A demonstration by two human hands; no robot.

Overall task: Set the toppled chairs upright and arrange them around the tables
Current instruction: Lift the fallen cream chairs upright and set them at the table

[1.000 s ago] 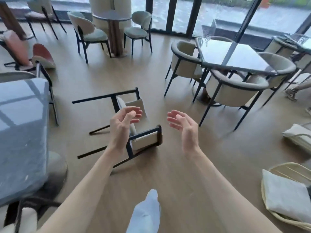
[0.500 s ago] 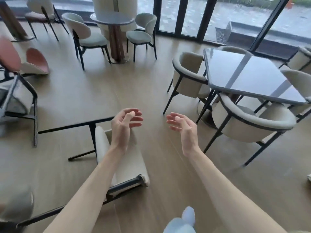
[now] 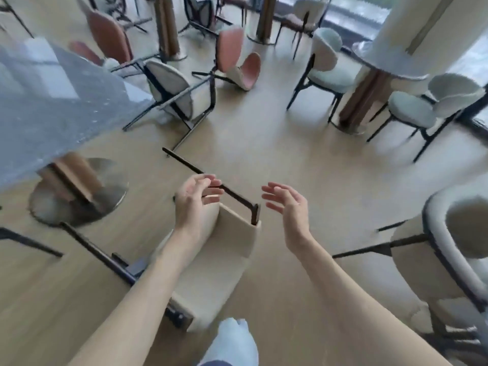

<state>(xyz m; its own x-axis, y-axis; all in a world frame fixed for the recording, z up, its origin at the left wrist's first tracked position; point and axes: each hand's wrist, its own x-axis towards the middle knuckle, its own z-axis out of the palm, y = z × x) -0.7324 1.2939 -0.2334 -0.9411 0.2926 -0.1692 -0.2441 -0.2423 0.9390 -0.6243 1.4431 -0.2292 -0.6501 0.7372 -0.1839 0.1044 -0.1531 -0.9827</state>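
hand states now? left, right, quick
Left hand: open, fingers loosely curved over the toppled beige chair with black metal legs, gripping nothing.
Right hand: open, empty, above the floor.

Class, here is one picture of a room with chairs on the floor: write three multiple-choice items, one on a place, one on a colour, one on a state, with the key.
1. Where does the cream chair nearest the person lie?
A. On the floor under the hands
B. On the grey table
C. Against the window

2. What colour is the tipped chair at the top middle?
A. Blue
B. Reddish-brown
C. Black

3. How are the left hand and right hand?
A. Both grip a leg
B. Both open, holding nothing
C. One holds a cushion

Key: 1 A, it lies on its side on the wood floor; 2 B, its back and seat are reddish-brown; 3 B, the fingers are spread and relaxed.
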